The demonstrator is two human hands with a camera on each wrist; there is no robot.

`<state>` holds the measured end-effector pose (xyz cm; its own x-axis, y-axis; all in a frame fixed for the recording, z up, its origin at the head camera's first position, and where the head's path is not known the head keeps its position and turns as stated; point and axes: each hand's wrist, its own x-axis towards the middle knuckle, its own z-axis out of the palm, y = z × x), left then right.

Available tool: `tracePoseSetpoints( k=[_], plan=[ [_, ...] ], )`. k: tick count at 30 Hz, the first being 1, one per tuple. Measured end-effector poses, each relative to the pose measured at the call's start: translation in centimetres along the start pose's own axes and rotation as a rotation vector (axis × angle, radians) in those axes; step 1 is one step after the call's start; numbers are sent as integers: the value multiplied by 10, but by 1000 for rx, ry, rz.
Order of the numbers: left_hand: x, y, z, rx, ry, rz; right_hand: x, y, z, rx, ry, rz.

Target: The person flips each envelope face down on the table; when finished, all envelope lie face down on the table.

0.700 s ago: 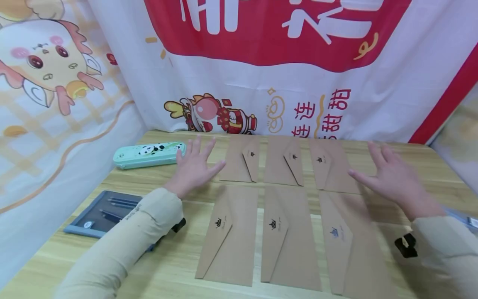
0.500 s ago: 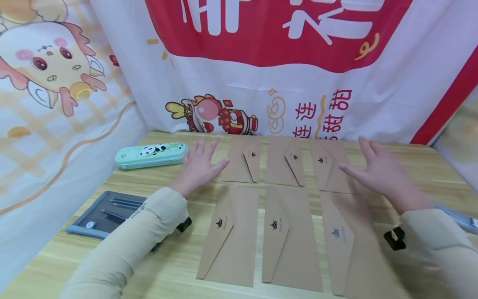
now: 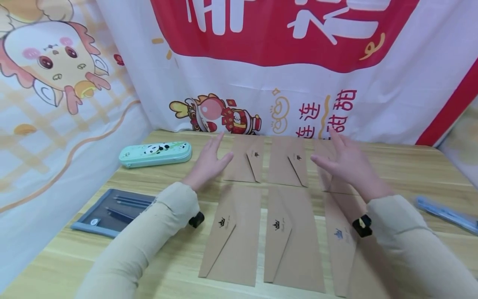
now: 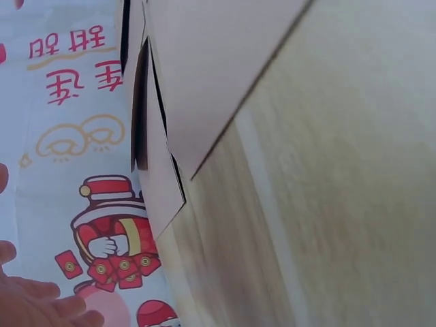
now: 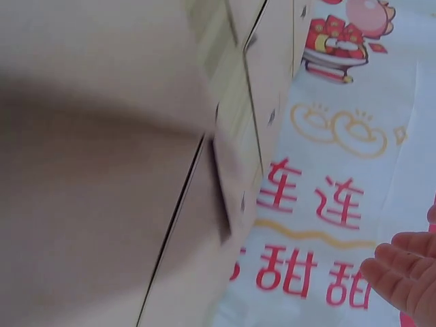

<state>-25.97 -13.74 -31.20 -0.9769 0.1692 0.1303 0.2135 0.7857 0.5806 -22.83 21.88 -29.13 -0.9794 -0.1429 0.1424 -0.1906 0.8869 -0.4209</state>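
Observation:
Brown paper envelopes lie flat in two rows of three, each with a pointed flap and a small crown print. My left hand [image 3: 210, 164] hovers with fingers extended beside the back left envelope [image 3: 239, 166], holding nothing. Over the back right envelope [image 3: 340, 186] my right hand [image 3: 349, 164] is held with fingers extended, also holding nothing, and partly hides that envelope. The front row has a left envelope [image 3: 244, 241], a middle envelope [image 3: 304, 249] and a right envelope [image 3: 337, 259], the last partly covered by my right sleeve. Fingers of each hand show at the edges of the wrist views.
A mint panda pencil case [image 3: 157, 155] sits at the back left. Nearer is a dark mesh pouch [image 3: 101, 216] with pencils inside, partly behind my left sleeve. A blue slim object [image 3: 446, 214] lies at the right. A printed cloth [image 3: 224, 74] hangs behind the wooden table [image 3: 403, 166].
My right hand has moved left, from beside the back right envelope to over it, uncovering more of the blue object. My left hand has shifted slightly right. The envelopes stay where they were.

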Motion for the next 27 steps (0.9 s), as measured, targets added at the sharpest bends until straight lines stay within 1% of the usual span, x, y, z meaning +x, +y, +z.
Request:
tracePoseSetpoints(
  k=[4, 7, 8, 10, 11, 14, 15, 17, 18, 21, 22, 27],
  plan=[
    [7, -3, 4, -93, 32, 4, 8, -11, 12, 15, 15, -22],
    [11, -5, 7, -171, 44, -12, 14, -17, 22, -13, 36, -41],
    [12, -6, 9, -202, 45, -23, 15, -20, 25, 1, 28, -40],
    [14, -8, 11, -248, 50, -30, 19, -25, 31, -64, 71, -66],
    [15, -9, 12, -269, 50, -40, 20, -28, 34, -55, 72, -64],
    [18, -9, 13, -324, 58, -66, 25, -39, 43, 91, 20, -31],
    [19, -9, 13, -340, 60, -73, 27, -42, 47, 110, 19, -35],
    [21, -9, 13, -368, 60, -86, 31, -49, 55, 228, -23, -19],
    [22, -9, 13, -381, 61, -86, 33, -52, 59, 260, -32, -21],
    [25, -9, 14, -423, 56, -87, 39, -59, 68, 277, -25, -66],
    [26, -10, 14, -435, 54, -84, 41, -61, 71, 287, -32, -69],
    [31, -16, 19, -498, 37, -96, 47, -72, 82, 378, -114, -41]
  ],
)
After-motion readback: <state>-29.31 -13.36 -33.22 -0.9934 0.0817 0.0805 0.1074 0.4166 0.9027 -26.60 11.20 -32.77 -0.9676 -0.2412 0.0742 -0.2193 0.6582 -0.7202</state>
